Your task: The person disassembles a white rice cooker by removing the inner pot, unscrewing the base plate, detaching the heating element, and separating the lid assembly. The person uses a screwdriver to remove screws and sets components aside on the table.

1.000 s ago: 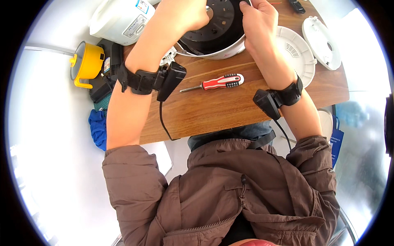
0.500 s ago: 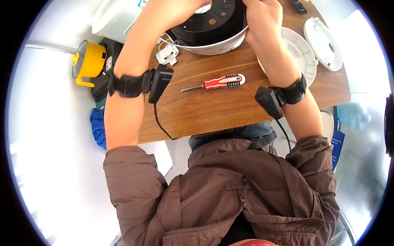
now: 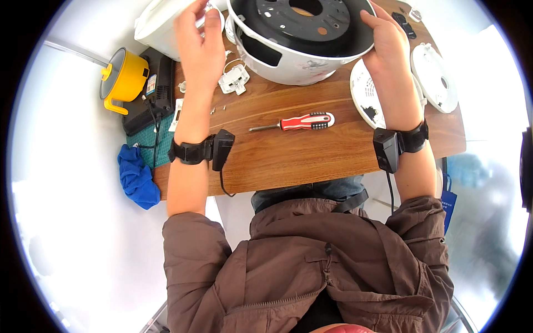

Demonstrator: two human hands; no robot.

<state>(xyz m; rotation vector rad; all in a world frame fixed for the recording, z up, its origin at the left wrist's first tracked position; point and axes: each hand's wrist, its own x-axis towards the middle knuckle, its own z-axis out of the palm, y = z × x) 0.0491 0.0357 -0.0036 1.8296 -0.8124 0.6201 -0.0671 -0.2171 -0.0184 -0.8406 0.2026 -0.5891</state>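
Note:
A white rice cooker body (image 3: 302,69) with a small flower print stands at the top of the table, tilted toward me. Inside it is a dark metal bottom (image 3: 327,22) with a round central hole and several smaller holes. My right hand (image 3: 388,47) grips the right rim, thumb over the inside. Left of the body, my left hand (image 3: 201,50) is raised with curled fingers around a white round part (image 3: 221,18), mostly hidden behind them. A red and white screwdriver (image 3: 305,121) lies in front of the body, its tip pointing left.
A white plastic fitting (image 3: 234,80) with a wire lies beside the body. At right are a vented white base (image 3: 363,94) and an oval white cover (image 3: 438,77). A yellow pot (image 3: 127,80) stands on a black device (image 3: 161,91) at left, near a blue cloth (image 3: 137,180).
My left hand has moved left, out of the cooker body, with the white part. The body has turned and tips toward me, showing a dark rectangular opening. My right hand has shifted along the rim.

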